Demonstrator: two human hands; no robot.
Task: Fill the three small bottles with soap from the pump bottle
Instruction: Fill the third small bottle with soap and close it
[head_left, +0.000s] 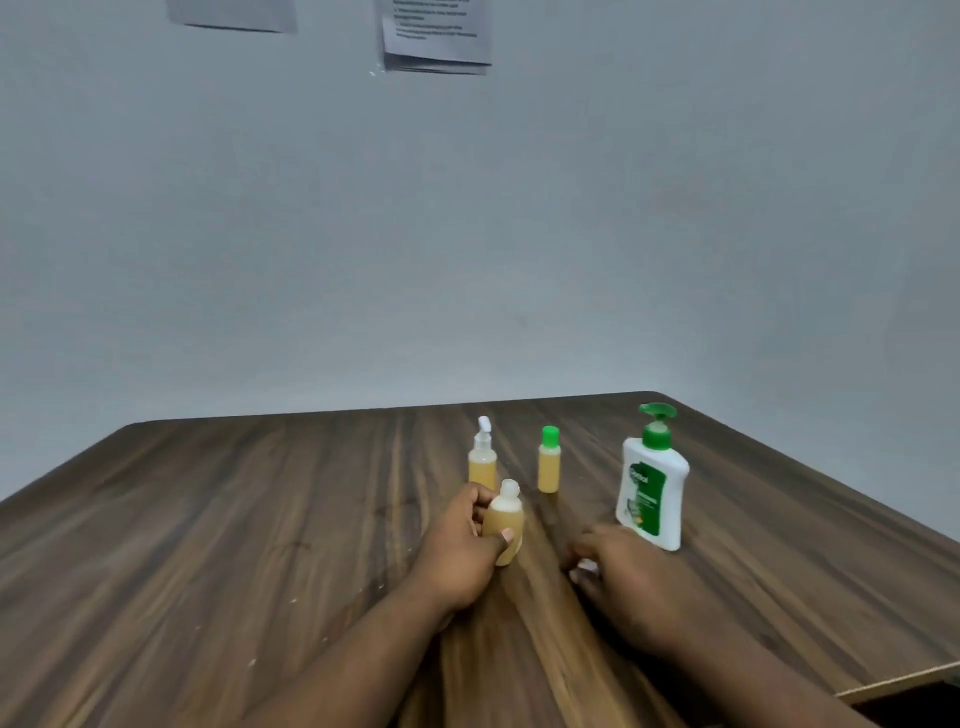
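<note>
Wooden table (208, 519), left hand (460, 551) gripping uncapped bottle (505, 512), pump bottle (652, 493) near right hand (623, 577)

left hand (457, 553) grips uncapped bottle (503, 517), pump bottle (652, 493) nearby

The table (208, 519) lies open leftward — flip-cap bottle (482, 460), green-capped bottle (549, 465), pump bottle (652, 488) stand ahead, gaps between them perhaps passable.
</note>
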